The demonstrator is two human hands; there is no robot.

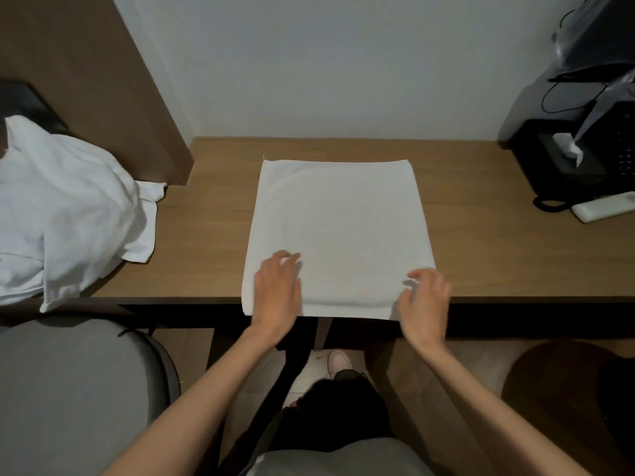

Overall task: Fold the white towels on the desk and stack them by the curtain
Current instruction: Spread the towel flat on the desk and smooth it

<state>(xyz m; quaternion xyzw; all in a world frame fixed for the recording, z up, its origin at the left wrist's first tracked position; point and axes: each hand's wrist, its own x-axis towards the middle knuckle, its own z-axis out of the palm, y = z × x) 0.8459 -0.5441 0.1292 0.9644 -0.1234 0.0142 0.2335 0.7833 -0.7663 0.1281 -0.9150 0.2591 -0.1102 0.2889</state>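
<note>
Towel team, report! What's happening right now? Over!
Left hand flat on towel, near left part. Right hand curled over near right corner, hold unclear. Towel spread on desk, near edge overhanging. White heap far left, apart.

Your wooden worktop carries a white towel spread flat at its centre, the near hem hanging over the 6 o'clock edge. At 9 o'clock a crumpled heap of white towels spills over the front edge. At 3 o'clock stands a black tissue box; just nearer you lie a white slab-shaped device and a black cord.
</note>
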